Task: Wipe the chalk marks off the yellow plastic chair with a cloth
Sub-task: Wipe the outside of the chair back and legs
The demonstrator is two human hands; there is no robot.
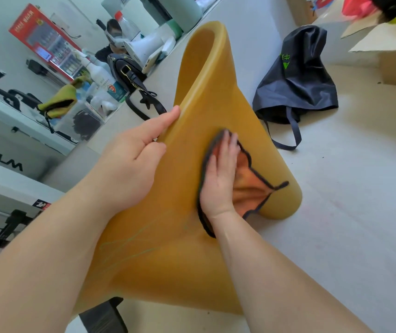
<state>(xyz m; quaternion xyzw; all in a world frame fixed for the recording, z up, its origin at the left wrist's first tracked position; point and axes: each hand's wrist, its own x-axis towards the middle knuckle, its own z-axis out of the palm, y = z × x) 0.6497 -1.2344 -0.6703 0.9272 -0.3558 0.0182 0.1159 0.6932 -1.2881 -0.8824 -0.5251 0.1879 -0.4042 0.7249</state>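
Observation:
The yellow plastic chair [206, 92] fills the middle of the view, tipped on a pale surface. My left hand [132, 159] grips its left edge, thumb on top and fingers wrapped under. My right hand [221, 176] lies flat, palm down, pressing an orange cloth [250, 188] with a dark hem against the chair's broad face. Faint pale chalk lines [129, 243] run across the chair below my left wrist.
A dark blue fabric bag [295, 80] with straps lies right of the chair. A cardboard box [389, 51] sits at the far right. A black handbag [127, 73], bottles and a megaphone stand behind on the left. A seated person [113, 37] is at the back.

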